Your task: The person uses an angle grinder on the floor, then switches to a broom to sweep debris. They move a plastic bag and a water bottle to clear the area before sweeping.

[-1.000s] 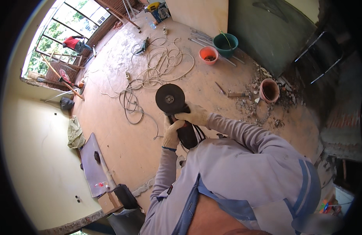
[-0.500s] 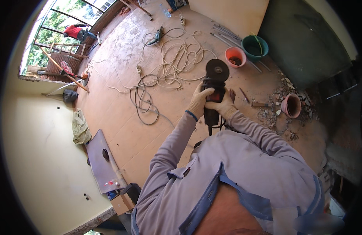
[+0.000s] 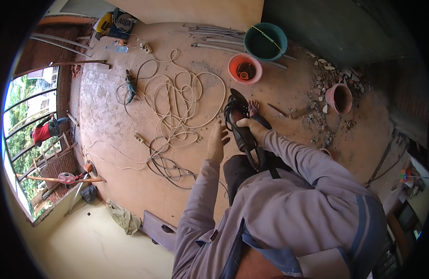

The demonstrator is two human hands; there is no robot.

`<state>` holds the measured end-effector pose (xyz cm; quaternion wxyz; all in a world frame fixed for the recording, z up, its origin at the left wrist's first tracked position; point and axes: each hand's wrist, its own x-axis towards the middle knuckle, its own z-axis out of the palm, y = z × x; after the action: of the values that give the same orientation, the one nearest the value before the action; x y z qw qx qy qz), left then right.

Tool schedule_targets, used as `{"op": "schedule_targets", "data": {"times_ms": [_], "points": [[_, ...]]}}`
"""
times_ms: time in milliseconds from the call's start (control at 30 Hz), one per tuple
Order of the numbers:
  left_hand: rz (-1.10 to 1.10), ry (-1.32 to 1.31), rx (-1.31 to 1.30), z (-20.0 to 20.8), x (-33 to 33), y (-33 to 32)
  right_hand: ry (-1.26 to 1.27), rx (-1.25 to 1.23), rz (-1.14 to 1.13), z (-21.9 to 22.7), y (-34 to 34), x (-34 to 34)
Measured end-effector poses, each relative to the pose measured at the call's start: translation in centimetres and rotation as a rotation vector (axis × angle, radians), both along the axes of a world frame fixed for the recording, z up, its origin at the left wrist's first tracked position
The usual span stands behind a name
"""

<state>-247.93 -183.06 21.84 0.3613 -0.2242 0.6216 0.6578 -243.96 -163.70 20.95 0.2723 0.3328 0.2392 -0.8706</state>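
Note:
In my gloved right hand (image 3: 253, 129) is a dark angle grinder (image 3: 245, 138), its fingers closed round the body. The round disc (image 3: 239, 97) is at the far end, turned nearly edge-on, and a cord loops at the near end. To the left of the tool, my gloved left hand (image 3: 216, 143) is apart from it, fingers spread and nothing in them. Beyond the disc stands an orange bucket (image 3: 232, 69) with an orange-and-black round item inside. A bare foot (image 3: 254, 107) shows just right of the grinder.
Tangled pale cable (image 3: 168, 104) and a green power drill (image 3: 130, 88) lie on the floor to the left. A green bucket (image 3: 266, 46) stands beside grey pipes (image 3: 219, 33). Rubble (image 3: 325, 76) surrounds a pink bucket (image 3: 334, 101) at right. Someone in red (image 3: 41, 133) is at the window.
My left hand has let go of the grinder and moved left, opening. The right hand keeps hold while the disc has turned from face-on to nearly edge-on. The view has swung round.

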Motion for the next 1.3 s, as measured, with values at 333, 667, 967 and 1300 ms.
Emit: {"op": "schedule_targets", "data": {"times_ms": [333, 667, 967, 1300], "points": [[-1.464, 0.254, -0.625, -9.3, 4.2, -2.9, -0.375, 0.453, 0.237, -21.6, 9.5, -10.0], [-1.469, 0.296, -0.605, -11.0, -1.3, -5.0, -0.296, 0.838, 0.727, -38.5, 15.2, -20.9], [-1.538, 0.222, -0.553, -11.3, -4.2, -4.4, -0.202, 0.947, 0.893, -46.3, 15.2, -24.6], [-1.550, 0.320, -0.544, -11.5, -4.8, -4.9, -0.210, 1.636, 0.629, -43.2, 13.0, -21.2]]}}
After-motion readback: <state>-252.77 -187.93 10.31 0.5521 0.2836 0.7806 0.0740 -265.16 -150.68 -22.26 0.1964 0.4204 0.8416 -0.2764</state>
